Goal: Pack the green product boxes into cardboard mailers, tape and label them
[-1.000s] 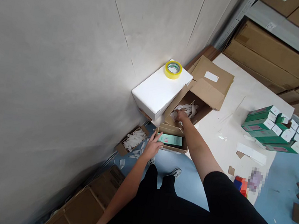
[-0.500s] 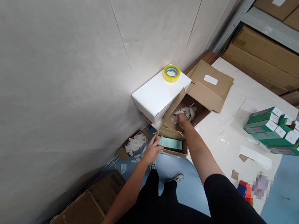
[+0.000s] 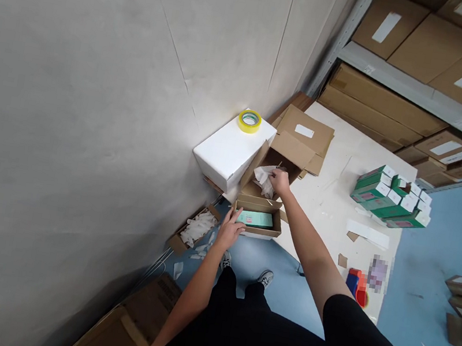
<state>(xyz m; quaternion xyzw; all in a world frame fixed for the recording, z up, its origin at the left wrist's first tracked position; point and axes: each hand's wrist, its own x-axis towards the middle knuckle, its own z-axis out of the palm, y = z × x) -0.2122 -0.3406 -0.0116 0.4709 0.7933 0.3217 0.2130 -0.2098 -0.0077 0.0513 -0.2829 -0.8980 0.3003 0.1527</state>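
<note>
My right hand (image 3: 281, 182) is closed on a clump of crumpled white packing paper (image 3: 263, 179), over an open cardboard box (image 3: 250, 185). Below it, at the table's near edge, a smaller open carton (image 3: 277, 225) holds a mint-green box (image 3: 256, 218) lying flat inside. My left hand (image 3: 229, 229) grips the left end of this smaller carton, with fingers over its rim and near the green box. The thumb is partly hidden.
A white box (image 3: 229, 152) bears a yellow tape roll (image 3: 249, 121). Flattened cardboard (image 3: 308, 129) lies behind. Several green cartons (image 3: 391, 198) and a red-blue tape dispenser (image 3: 357, 286) are on the white table (image 3: 325, 211). A box of paper scraps (image 3: 198, 227) stands below left.
My right hand has come up out of the cardboard box with packing paper in it. My left hand stays at the smaller carton. The view has shifted to the right.
</note>
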